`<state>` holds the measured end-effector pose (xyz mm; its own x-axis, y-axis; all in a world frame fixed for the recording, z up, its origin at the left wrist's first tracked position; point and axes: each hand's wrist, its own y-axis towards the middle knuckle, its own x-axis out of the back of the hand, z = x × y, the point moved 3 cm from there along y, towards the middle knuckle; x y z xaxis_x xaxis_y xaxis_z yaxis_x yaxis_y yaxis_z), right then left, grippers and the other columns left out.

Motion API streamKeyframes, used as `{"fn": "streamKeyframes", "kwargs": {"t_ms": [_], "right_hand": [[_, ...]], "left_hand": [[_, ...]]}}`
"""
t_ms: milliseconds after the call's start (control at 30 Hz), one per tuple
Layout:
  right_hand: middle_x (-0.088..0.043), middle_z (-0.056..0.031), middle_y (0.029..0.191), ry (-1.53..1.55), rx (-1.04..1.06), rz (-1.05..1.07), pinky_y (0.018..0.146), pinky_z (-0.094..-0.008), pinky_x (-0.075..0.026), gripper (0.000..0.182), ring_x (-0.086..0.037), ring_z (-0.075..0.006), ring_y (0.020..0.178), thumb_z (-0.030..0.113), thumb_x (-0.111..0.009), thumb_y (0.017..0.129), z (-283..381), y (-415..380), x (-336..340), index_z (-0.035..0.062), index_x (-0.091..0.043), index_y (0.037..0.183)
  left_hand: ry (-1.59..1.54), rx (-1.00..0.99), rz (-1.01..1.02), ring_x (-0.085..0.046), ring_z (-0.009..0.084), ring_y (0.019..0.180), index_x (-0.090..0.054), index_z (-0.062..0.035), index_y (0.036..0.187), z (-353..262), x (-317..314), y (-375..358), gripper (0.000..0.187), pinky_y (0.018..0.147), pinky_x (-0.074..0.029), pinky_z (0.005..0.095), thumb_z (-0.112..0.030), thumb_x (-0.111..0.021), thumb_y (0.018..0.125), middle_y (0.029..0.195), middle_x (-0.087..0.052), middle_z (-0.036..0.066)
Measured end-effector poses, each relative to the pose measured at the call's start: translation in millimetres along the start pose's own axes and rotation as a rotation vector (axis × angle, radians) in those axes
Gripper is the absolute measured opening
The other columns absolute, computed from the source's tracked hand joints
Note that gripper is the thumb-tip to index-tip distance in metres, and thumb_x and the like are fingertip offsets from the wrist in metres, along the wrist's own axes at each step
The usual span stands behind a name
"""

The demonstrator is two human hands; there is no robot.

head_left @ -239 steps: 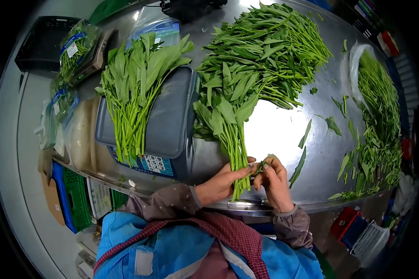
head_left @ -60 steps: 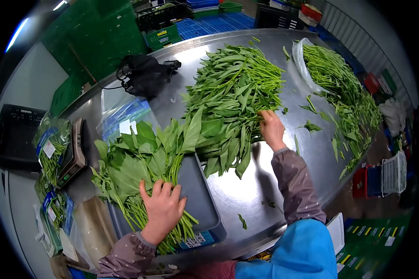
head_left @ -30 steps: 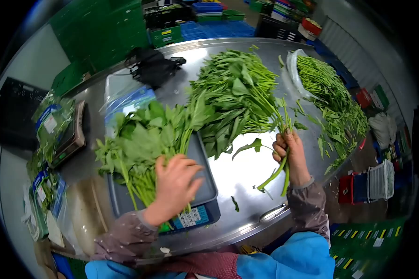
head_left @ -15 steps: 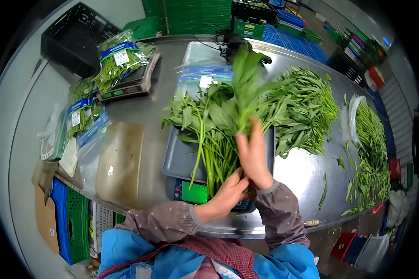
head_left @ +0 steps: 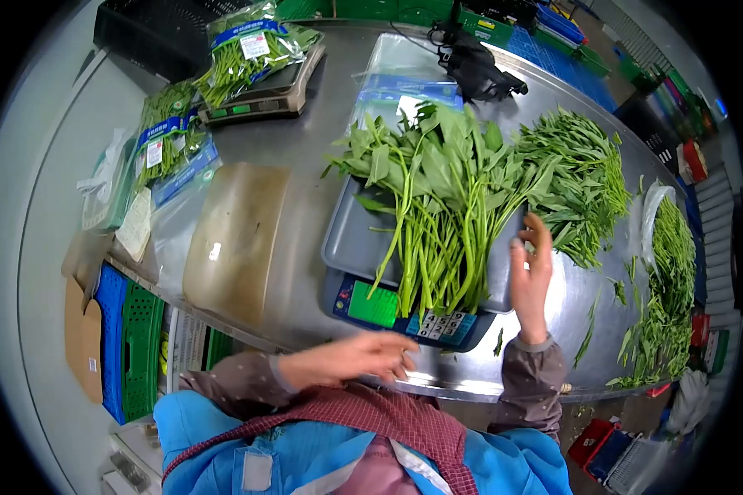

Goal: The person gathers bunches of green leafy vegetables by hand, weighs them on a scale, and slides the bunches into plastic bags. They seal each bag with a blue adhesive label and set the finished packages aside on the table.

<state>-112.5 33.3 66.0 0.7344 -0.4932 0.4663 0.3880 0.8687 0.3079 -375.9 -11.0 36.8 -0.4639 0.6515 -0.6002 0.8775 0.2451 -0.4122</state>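
Observation:
A bunch of leafy green water spinach lies across the grey pan of a digital scale, its stems pointing toward me over the keypad. The scale's display glows green, but I cannot read it. My right hand is just right of the pan, thumb and fingers apart and nothing in them. Nearer my body, below the scale, my left hand is slightly blurred, its fingers loosely extended and holding nothing.
Loose greens are heaped right of the scale, with another pile at the far right. Bagged greens rest on a second scale. A beige board lies left, clear bags and a black device behind.
The greens I held upright now lie with the others on the pan. Both hands have come away from the stems, the left toward my body, the right outward. The view has shifted.

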Motion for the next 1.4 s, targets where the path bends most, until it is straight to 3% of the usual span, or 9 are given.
{"fn": "streamKeyframes", "kwargs": {"t_ms": [167, 367, 733, 833, 900, 1033, 1100, 1233, 1400], "right_hand": [[-0.053, -0.0102, 0.112, 0.079, -0.212, 0.017, 0.078, -0.0283, -0.043, 0.034, -0.051, -0.0175, 0.097, 0.014, -0.049, 0.086, -31.0, -12.6, 49.7, 0.0001, -0.047, 0.117], [-0.053, -0.0118, 0.111, -0.029, -0.197, 0.011, 0.080, -0.0287, -0.043, 0.034, -0.052, -0.0181, 0.098, 0.018, -0.049, 0.088, -37.1, -23.9, 61.2, -0.0007, -0.047, 0.116], [-0.039, -0.0181, 0.127, 0.484, -0.484, 0.268, 0.087, -0.0367, -0.041, 0.057, -0.046, -0.0284, 0.111, 0.038, -0.043, 0.090, -51.8, -7.4, 50.1, -0.0009, -0.030, 0.129], [-0.034, -0.0193, 0.131, 0.602, -0.631, 0.346, 0.089, -0.0380, -0.040, 0.063, -0.044, -0.0302, 0.113, 0.042, -0.042, 0.089, -56.7, 9.1, 24.2, -0.0008, -0.025, 0.131], [-0.032, -0.0196, 0.132, 0.576, -0.752, 0.380, 0.090, -0.0408, -0.039, 0.071, -0.042, -0.0319, 0.114, 0.046, -0.045, 0.086, -48.2, 20.0, -8.4, -0.0022, -0.021, 0.132], [-0.039, -0.0171, 0.126, 0.459, -0.457, 0.361, 0.092, -0.0330, -0.034, 0.059, -0.042, -0.0253, 0.110, 0.034, -0.046, 0.089, -20.4, 19.7, -66.0, -0.0027, -0.026, 0.130], [-0.042, -0.0156, 0.122, 0.382, -0.397, 0.211, 0.091, -0.0301, -0.034, 0.054, -0.044, -0.0226, 0.107, 0.029, -0.044, 0.090, -3.2, 11.5, -80.4, -0.0046, -0.027, 0.128], [-0.045, -0.0173, 0.119, 0.393, -0.412, 0.234, 0.088, -0.0303, -0.036, 0.049, -0.045, -0.0219, 0.104, 0.027, -0.040, 0.091, 34.3, -7.7, -98.6, -0.0056, -0.031, 0.126], [-0.045, -0.0193, 0.118, 0.297, -0.173, 0.276, 0.091, -0.0317, -0.033, 0.042, -0.044, -0.0244, 0.105, 0.018, -0.035, 0.092, 91.4, -37.4, -176.5, -0.0073, -0.031, 0.125]], "left_hand": [[-0.053, -0.361, -0.402, -0.055, 0.0161, 0.090, -0.047, 0.0016, 0.113, -56.8, 39.7, -38.4, 0.028, 0.082, -0.046, 0.0286, -0.012, -0.047, 0.088, 0.096, -0.056, 0.008], [-0.012, -0.453, -0.661, -0.052, 0.0135, 0.093, -0.045, 0.0011, 0.115, -79.7, 68.8, -45.6, 0.030, 0.085, -0.044, 0.0270, -0.013, -0.046, 0.089, 0.102, -0.053, 0.006], [-0.041, -0.311, -0.758, -0.045, 0.0151, 0.107, -0.028, 0.0029, 0.129, -86.3, 87.8, 2.4, 0.056, 0.089, -0.039, 0.0270, -0.027, -0.051, 0.087, 0.123, -0.042, 0.010], [-0.080, -0.201, -0.687, -0.047, 0.0153, 0.106, -0.036, 0.0033, 0.123, -88.2, 87.7, 34.1, 0.051, 0.088, -0.039, 0.0273, -0.029, -0.052, 0.087, 0.122, -0.045, 0.010], [-0.111, -0.354, -0.290, -0.049, 0.0151, 0.102, -0.045, 0.0026, 0.115, -94.3, 78.0, 65.0, 0.044, 0.086, -0.041, 0.0281, -0.030, -0.053, 0.086, 0.115, -0.051, 0.009], [-0.154, -0.312, -0.287, -0.050, 0.0141, 0.099, -0.048, -0.0005, 0.112, -97.0, 52.1, 113.7, 0.037, 0.083, -0.044, 0.0315, -0.027, -0.054, 0.086, 0.109, -0.054, 0.008], [-0.062, -0.420, -0.552, -0.049, 0.0164, 0.098, -0.038, 0.0029, 0.117, -86.6, 58.1, 131.6, 0.042, 0.082, -0.043, 0.0316, -0.024, -0.051, 0.087, 0.107, -0.052, 0.010], [0.283, -0.354, -0.838, -0.049, 0.0273, 0.102, -0.034, 0.0058, 0.115, -79.1, 58.9, 93.0, 0.041, 0.086, -0.039, 0.0350, -0.024, -0.046, 0.089, 0.107, -0.051, 0.022], [0.226, -0.547, -0.799, -0.051, 0.0413, 0.096, -0.031, 0.0056, 0.111, -66.8, 104.9, 7.1, 0.038, 0.080, -0.040, 0.0420, -0.024, -0.042, 0.089, 0.099, -0.052, 0.029]]}}
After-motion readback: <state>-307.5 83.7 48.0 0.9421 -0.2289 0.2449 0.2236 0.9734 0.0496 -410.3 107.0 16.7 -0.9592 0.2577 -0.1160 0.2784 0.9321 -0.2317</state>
